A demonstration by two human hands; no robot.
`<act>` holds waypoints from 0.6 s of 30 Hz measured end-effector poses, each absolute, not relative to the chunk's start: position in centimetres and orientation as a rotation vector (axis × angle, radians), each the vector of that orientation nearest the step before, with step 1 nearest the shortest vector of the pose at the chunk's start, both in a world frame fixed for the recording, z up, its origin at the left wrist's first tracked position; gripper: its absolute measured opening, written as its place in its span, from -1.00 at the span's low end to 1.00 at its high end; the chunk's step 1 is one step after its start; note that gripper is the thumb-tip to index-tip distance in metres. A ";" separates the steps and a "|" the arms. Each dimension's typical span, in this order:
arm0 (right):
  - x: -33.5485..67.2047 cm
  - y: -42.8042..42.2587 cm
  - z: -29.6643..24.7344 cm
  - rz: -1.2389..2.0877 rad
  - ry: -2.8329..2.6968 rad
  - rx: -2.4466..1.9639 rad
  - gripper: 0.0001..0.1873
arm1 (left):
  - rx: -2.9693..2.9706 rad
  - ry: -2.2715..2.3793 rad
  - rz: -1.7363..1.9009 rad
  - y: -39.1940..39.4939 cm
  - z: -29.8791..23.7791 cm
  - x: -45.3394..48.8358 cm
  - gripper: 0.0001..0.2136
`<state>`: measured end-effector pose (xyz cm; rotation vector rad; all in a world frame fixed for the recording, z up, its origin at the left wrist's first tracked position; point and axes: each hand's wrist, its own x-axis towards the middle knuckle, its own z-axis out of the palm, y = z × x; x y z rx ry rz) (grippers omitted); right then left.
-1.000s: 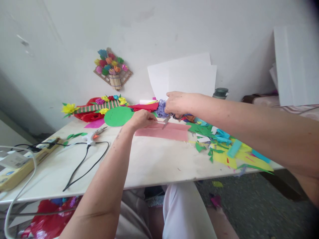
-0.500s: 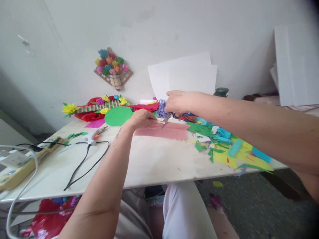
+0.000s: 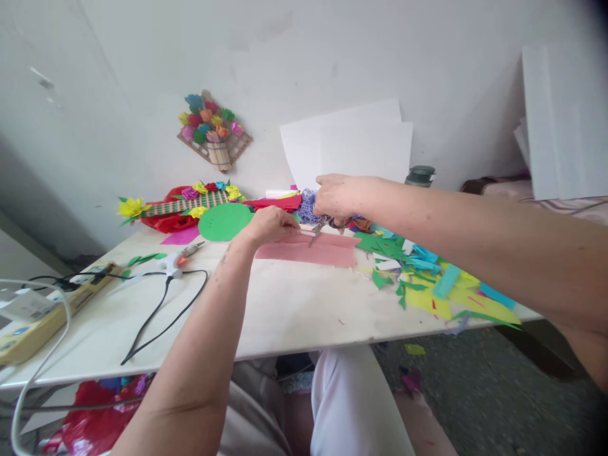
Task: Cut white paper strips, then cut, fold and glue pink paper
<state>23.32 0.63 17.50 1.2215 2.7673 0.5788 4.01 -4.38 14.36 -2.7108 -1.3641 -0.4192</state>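
Note:
My right hand (image 3: 336, 197) is closed round the handles of a pair of scissors (image 3: 316, 233), whose blades point down and toward me. Between my left thumb and fingers is a narrow pale pink paper strip (image 3: 305, 232); my left hand (image 3: 275, 225) pinches it beside the blades. Below both hands a larger pink sheet of paper (image 3: 308, 251) lies flat on the white table (image 3: 294, 304). Whether the blades are closed on the strip is too small to tell. Just behind the scissors sits a tangle of purple string (image 3: 308, 206).
Green, blue and yellow paper scraps (image 3: 418, 272) spread across the right. At the left lie a white glue gun (image 3: 171, 265) with its black cord and a power strip (image 3: 61, 310). A green paper disc (image 3: 225, 221) and a flower-trimmed piece (image 3: 185, 204) lie farther back.
Hardly anything differs. The scissors' blades have shifted very slightly by the strip, and the whole view has moved a little; both hands keep their places.

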 end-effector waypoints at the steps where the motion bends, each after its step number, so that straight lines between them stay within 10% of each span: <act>1: 23.3 0.8 17.4 0.558 2.775 1.253 -0.66 | -2.712 -1.365 -0.419 -4.3 14.3 4.0 -0.77; 18: 22.6 1.2 16.0 0.576 2.931 1.662 -0.76 | -2.725 -1.334 -0.457 -3.7 13.7 3.8 -0.76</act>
